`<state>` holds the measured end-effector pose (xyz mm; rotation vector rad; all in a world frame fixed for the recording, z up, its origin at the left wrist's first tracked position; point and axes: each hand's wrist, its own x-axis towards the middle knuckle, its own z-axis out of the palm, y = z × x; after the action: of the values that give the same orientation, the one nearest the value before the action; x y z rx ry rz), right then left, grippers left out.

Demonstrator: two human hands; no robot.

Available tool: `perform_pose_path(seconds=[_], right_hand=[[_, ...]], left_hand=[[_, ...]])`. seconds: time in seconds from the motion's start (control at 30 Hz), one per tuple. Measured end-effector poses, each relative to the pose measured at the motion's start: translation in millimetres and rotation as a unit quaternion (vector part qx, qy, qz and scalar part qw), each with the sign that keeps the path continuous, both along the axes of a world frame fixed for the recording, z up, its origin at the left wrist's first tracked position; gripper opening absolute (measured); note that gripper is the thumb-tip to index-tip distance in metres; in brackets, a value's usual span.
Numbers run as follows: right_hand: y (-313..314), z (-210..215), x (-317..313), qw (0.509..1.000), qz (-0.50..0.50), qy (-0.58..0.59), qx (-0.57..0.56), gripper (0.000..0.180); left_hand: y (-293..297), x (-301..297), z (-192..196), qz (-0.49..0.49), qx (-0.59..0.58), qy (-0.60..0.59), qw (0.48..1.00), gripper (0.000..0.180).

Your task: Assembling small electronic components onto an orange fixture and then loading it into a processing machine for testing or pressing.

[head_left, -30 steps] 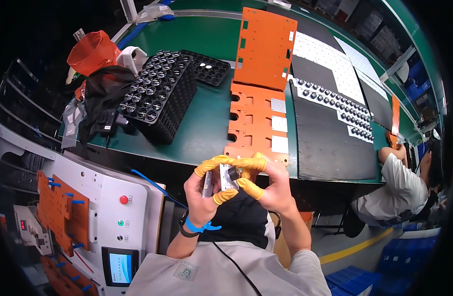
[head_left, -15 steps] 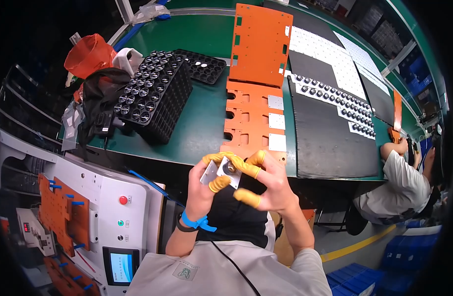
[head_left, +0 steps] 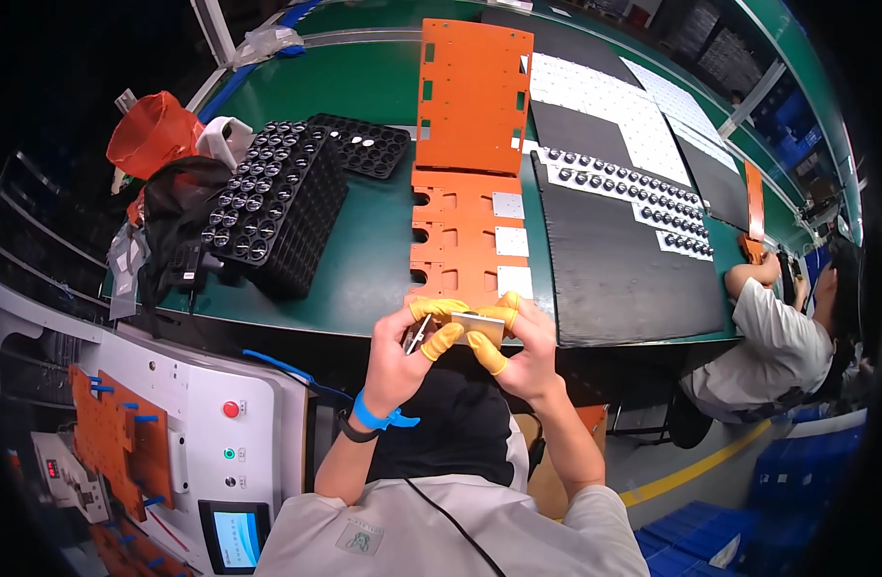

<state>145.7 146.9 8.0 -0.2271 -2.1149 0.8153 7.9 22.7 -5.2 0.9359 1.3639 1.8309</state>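
Observation:
My left hand (head_left: 402,351) and my right hand (head_left: 522,348), both with yellow finger covers, meet in front of the table's near edge. Between their fingertips they pinch a small flat metal plate (head_left: 477,324), tilted so its edge faces up. Part of a dark round piece shows behind it, mostly hidden by my fingers. A second thin plate (head_left: 418,333) is tucked in my left hand, seen nearly edge-on. Just beyond my hands lies an orange fixture (head_left: 470,216) with cutouts, white plates (head_left: 509,206) along its right side and a raised orange panel (head_left: 474,96) at its far end.
Black trays (head_left: 297,231) of round lens-like parts are stacked on the left. To the right, a black mat (head_left: 633,288) bears rows of lens parts on white strips (head_left: 619,183). A white control box (head_left: 196,404) stands at lower left. Another person (head_left: 763,337) works at far right.
My right fingers have closed in from a spread pose onto the plate. The plate has turned from showing its round piece to nearly edge-up. The whole view has shifted slightly.

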Motion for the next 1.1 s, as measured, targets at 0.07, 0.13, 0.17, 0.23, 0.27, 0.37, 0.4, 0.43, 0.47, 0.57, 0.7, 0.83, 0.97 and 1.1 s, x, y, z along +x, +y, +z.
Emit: perform_pose_path(seconds=[0.07, 0.13, 0.17, 0.23, 0.27, 0.37, 0.4, 0.43, 0.47, 0.57, 0.7, 0.83, 0.97, 1.1], right_hand=[[0.5, 4.0, 2.6, 0.997, 0.001, -0.044, -0.063, 0.022], [3.2, 1.5, 0.3, 0.996, -0.016, -0.053, -0.077, 0.021], [4.7, 0.2, -0.2, 0.993, -0.033, -0.064, -0.091, 0.02], [10.3, -9.1, -4.6, 0.988, -0.052, -0.043, -0.138, 0.026], [14.0, -17.8, -9.3, 0.988, -0.073, -0.018, -0.137, 0.029], [16.1, -11.5, -8.1, 0.987, -0.099, -0.031, -0.126, 0.036], [18.0, -16.8, -6.5, 0.984, -0.115, -0.023, -0.135, 0.037], [19.9, -22.3, -4.5, 0.985, -0.104, -0.007, -0.141, 0.038], [20.0, -27.3, -2.8, 0.985, -0.104, -0.007, -0.139, 0.038], [14.3, -29.9, 2.1, 0.981, -0.109, 0.003, -0.158, 0.039], [10.5, -30.4, 6.2, 0.979, -0.108, 0.009, -0.175, 0.041], [11.4, -32.1, 8.1, 0.983, -0.097, 0.008, -0.154, 0.042], [11.1, -32.8, 6.0, 0.986, -0.097, -0.001, -0.138, 0.039], [10.5, -35.7, 1.9, 0.989, -0.106, -0.005, -0.105, 0.035]], left_hand=[[6.8, 1.5, 3.3, 0.06, 0.0, 0.153, 0.986, 0.019], [13.6, 1.1, 7.2, 0.072, -0.003, 0.182, 0.981, 0.015], [17.0, 1.2, 15.1, 0.077, -0.023, 0.187, 0.979, 0.015], [30.7, -0.9, 18.0, 0.105, -0.041, 0.177, 0.978, 0.015], [37.3, -8.5, 17.0, 0.123, -0.037, 0.167, 0.978, 0.016], [53.3, -52.1, 12.6, 0.185, -0.079, 0.191, 0.961, 0.02], [58.0, -65.8, 14.5, 0.206, -0.107, 0.223, 0.947, 0.021], [63.0, -74.6, 17.3, 0.234, -0.192, 0.258, 0.917, 0.023], [70.8, -78.4, 18.3, 0.26, -0.221, 0.302, 0.89, 0.023], [93.5, -96.9, 6.2, 0.285, -0.258, 0.351, 0.854, 0.024], [110.0, -115.5, -2.1, 0.261, -0.306, 0.343, 0.849, 0.028], [120.1, -126.3, -6.0, 0.213, -0.348, 0.346, 0.845, 0.029], [127.6, -127.7, -9.3, 0.164, -0.359, 0.332, 0.857, 0.031], [129.6, -128.5, -8.0, 0.154, -0.365, 0.339, 0.853, 0.03]])
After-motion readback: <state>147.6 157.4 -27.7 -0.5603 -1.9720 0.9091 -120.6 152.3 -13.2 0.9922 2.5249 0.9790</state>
